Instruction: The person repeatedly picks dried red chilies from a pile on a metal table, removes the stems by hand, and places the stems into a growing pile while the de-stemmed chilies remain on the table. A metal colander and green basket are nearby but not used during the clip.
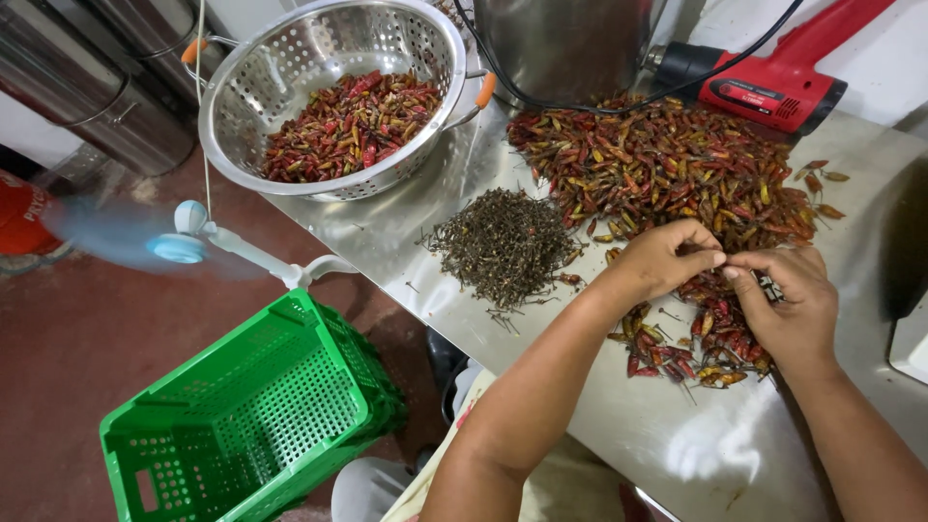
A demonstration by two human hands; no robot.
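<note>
1. Two bare hands meet over the near edge of a spread of dried chillies on a steel table; the left hand and the right hand bring their fingertips together, pinched narrow on something small between them (too small to tell whether it is a chilli or only a stalk).
2. The chillies under the hands are red, orange and dark, lying loose on the table top, and the spread runs from the hands to the far side of the table.
3. Just to the left of the left hand lies a separate heap of thin dark stems, touching the table and near the chilli spread.
4. Farther off at the table's far left corner stands a perforated metal colander with orange handles, part filled with red chillies.
5. A red heat gun lies at the far edge, its black cord running across a metal vessel.
6. Beside the table, on the floor, sits a green plastic crate, and above it a small light-blue fan on a white arm (its blades blurred).
</note>
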